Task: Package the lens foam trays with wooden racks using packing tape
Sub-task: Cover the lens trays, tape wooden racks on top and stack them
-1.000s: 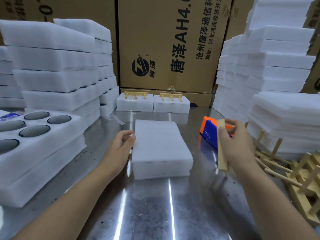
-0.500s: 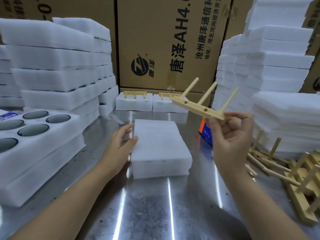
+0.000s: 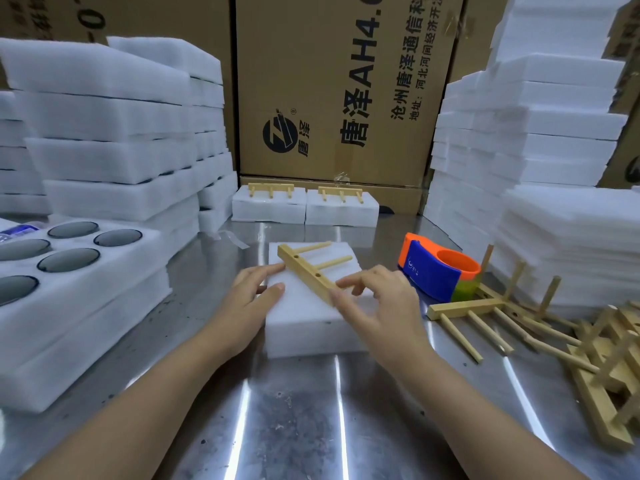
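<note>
Seating wooden rack askew atop foam tray, centre of surface | head: right hand pinches rack's near end, left hand spread against tray's left edge | risk: light foam may skid on slick metal, rack gets taped crooked; tape dispenser nearby, untouched

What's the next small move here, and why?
Probably turn the wooden rack square to the foam tray stack: it lies diagonally across the top, right hand pinching its near end, left hand steadying the foam's left edge. The finished packs behind carry racks parallel to an edge. The tape dispenser sits untouched at right.
</note>
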